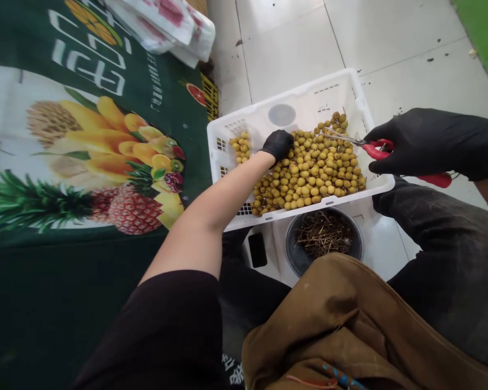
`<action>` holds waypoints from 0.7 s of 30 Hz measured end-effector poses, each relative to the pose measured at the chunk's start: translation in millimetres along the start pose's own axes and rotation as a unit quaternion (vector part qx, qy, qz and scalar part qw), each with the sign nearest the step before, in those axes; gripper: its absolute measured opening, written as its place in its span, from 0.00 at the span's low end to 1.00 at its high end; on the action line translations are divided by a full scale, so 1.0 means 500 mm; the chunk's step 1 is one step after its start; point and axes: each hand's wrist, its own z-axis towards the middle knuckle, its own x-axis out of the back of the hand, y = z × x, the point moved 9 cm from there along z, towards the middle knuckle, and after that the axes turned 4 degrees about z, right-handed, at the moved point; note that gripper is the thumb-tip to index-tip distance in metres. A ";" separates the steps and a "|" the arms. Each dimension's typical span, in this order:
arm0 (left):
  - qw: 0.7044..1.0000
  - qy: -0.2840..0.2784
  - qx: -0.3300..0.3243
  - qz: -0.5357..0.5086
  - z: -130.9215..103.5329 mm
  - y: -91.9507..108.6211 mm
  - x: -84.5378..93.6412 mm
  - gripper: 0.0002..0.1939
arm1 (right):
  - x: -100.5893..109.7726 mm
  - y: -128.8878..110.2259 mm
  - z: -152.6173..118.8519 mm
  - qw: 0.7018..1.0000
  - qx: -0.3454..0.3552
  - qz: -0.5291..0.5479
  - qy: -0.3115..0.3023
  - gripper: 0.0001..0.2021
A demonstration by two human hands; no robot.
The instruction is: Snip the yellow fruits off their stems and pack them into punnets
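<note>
A white plastic basket holds a heap of round yellow-brown fruits, with a smaller cluster at its left end. My left hand, in a black glove, is closed at the upper left edge of the heap; whatever its fingers hold is hidden. Over the basket's right rim, my right hand, also black-gloved, grips red-handled scissors. Their metal blades point left over the fruits.
Below the basket stands a grey bucket with dry stems inside. A black phone lies left of it. A green banner with fruit pictures covers the left side, with white printed bags on top.
</note>
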 end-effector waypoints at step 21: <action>0.986 0.108 0.046 -0.123 -0.103 -0.037 0.111 0.16 | -0.013 -0.016 0.014 0.998 0.032 -0.037 0.046 0.17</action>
